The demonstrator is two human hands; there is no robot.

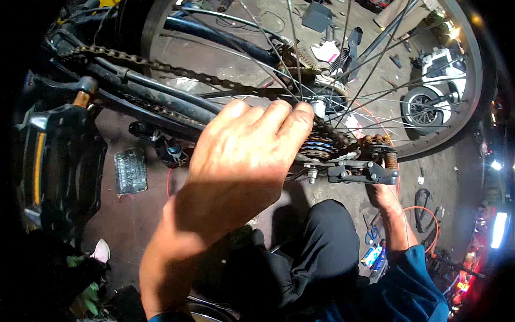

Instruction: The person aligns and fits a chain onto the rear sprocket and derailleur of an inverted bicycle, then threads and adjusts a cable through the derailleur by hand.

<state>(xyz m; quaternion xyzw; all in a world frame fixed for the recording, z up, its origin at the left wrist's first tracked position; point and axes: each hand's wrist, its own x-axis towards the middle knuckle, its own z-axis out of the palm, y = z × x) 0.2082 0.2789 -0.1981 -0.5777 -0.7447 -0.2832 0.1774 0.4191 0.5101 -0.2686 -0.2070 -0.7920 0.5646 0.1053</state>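
Observation:
My left hand [249, 145] is curled over the rear hub area, beside the bicycle chain [161, 67] and the stacked rear sprockets [316, 148]; its fingertips and what they grip are hidden. The derailleur [362, 172] hangs at the right of the sprockets, with a springy, rusty-coloured part at its end. My right hand [383, 196] comes up from the lower right behind the derailleur, its fingers hidden by it. The spoked wheel [466, 91] fills the upper right, and a black frame tube [214, 40] crosses inside its outline.
A pedal [53, 166] is at left. On the floor [134, 214] lie a flat grey block [130, 172], scissors [372, 233], a black loop [424, 209], orange hose [434, 225] and small packages [373, 256]. A white wheeled machine [440, 75] stands beyond the spokes.

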